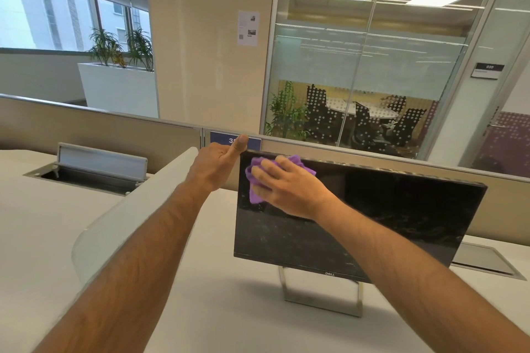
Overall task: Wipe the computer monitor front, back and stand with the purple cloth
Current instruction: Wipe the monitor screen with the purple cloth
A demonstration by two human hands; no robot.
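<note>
A black computer monitor (pixel 387 223) stands on a silver stand (pixel 321 295) on the white desk, its dark screen facing me and smudged. My left hand (pixel 220 163) grips the monitor's top left corner, thumb up along the edge and fingers hidden behind it. My right hand (pixel 286 186) presses the crumpled purple cloth (pixel 255 189) flat against the upper left part of the screen, fingers spread over the cloth. The back of the monitor is hidden.
A white desk (pixel 200 309) carries the monitor. A frosted divider (pixel 129 223) runs along my left arm. An open cable hatch (pixel 94 169) sits at the left, another hatch (pixel 484 261) behind the monitor at the right. A beige partition (pixel 100 129) bounds the desk's far edge.
</note>
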